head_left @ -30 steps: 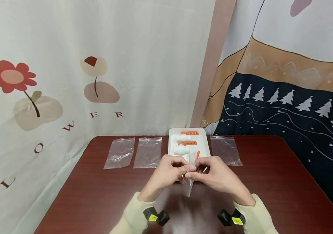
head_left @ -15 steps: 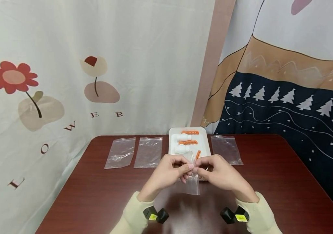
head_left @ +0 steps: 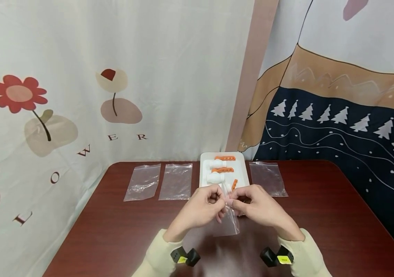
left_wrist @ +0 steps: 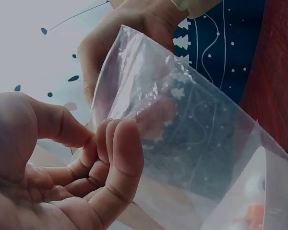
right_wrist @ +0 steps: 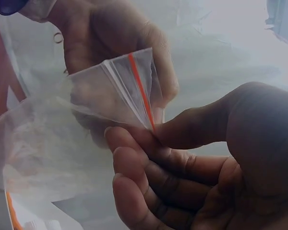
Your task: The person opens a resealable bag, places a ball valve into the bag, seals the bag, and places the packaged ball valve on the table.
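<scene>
A clear zip-lock bag [head_left: 229, 225] hangs between my two hands over the front of a white tray [head_left: 241, 167]. My left hand [head_left: 201, 207] pinches its top edge between thumb and curled fingers, as the left wrist view shows on the bag [left_wrist: 197, 120]. With thumb and index finger my right hand [head_left: 259, 204] pinches the same edge close by, at the orange line along the bag's mouth [right_wrist: 141, 88]. Whether the mouth is parted I cannot tell. In the tray lie white bottle-like pieces [head_left: 215, 177] and orange strips with holes [head_left: 224, 170]; my hands cover its near part.
Two flat clear bags [head_left: 143, 182], [head_left: 176, 182] lie left of the tray on the dark red table [head_left: 113, 231]. Another clear bag [head_left: 268, 179] lies to its right. A printed curtain [head_left: 169, 77] hangs behind the table's far edge.
From edge-on, the bag has turned to show more of its face, its lower end swinging slightly right. My fingers have shifted a little along its top edge; both hands still hold it.
</scene>
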Demonstrator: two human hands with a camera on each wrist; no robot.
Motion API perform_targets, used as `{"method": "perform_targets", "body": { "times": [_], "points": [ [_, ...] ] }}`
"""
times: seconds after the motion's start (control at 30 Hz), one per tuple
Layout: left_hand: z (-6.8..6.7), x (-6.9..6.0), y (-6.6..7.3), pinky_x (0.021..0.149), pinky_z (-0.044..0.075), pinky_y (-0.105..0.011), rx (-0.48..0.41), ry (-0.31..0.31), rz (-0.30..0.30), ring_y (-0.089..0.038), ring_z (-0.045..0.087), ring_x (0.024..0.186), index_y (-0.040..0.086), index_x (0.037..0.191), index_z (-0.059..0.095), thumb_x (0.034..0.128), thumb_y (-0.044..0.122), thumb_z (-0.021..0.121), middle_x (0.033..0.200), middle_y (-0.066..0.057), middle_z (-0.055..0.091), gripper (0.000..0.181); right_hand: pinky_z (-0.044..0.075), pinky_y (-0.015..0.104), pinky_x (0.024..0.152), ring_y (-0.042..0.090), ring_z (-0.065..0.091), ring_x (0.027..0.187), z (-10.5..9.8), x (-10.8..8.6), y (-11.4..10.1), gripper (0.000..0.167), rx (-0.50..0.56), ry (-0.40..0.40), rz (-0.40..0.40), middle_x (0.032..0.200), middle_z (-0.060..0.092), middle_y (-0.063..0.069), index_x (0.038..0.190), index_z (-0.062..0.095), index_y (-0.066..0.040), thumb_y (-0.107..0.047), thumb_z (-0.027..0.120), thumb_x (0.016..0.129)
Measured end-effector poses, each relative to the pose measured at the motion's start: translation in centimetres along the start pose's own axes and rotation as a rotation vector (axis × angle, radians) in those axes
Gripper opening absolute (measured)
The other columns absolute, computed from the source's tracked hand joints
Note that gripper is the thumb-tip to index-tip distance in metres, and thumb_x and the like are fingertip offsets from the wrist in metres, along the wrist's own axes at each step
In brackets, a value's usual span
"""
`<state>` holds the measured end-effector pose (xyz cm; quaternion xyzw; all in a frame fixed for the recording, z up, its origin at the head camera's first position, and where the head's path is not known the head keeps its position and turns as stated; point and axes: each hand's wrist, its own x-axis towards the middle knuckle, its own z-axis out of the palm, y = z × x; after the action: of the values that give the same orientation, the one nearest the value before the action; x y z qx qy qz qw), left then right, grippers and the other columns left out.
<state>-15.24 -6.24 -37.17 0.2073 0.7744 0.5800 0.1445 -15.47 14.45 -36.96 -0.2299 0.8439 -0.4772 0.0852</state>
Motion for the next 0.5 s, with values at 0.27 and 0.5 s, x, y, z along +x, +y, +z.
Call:
{"method": "perform_targets", "body": {
  "times": [0.27, 0.5],
  "points": [
    [-0.23, 0.08, -0.21, 0.06, 0.061, -0.043, -0.002, -0.035, 0.001, -0.015, 0.064, 0.062, -0.002, 0.092, 0.059, 0.1016, 0.008, 0.057, 0.076, -0.011, 0.066, 0.014, 0.058, 0.026, 0.063, 0.01, 0.064, 0.065, 0.4, 0.28, 0.09, 0.016, 0.034, -0.019, -0.015, 0.073, 0.064, -0.003, 0.081, 0.07, -0.012, -0.014, 0.067, 0.097],
    [-0.21, -0.04, -0.24, 0.057, 0.058, -0.028, -0.026, -0.053, -0.003, -0.013, 0.062, 0.062, -0.004, 0.092, 0.059, 0.1035, 0.01, 0.056, 0.077, -0.01, 0.065, 0.017, 0.055, 0.025, 0.06, 0.012, 0.061, 0.064, 0.47, 0.29, 0.2, 0.016, 0.047, -0.015, -0.009, 0.071, 0.062, -0.001, 0.079, 0.069, -0.01, -0.004, 0.062, 0.092]
  ]
}}
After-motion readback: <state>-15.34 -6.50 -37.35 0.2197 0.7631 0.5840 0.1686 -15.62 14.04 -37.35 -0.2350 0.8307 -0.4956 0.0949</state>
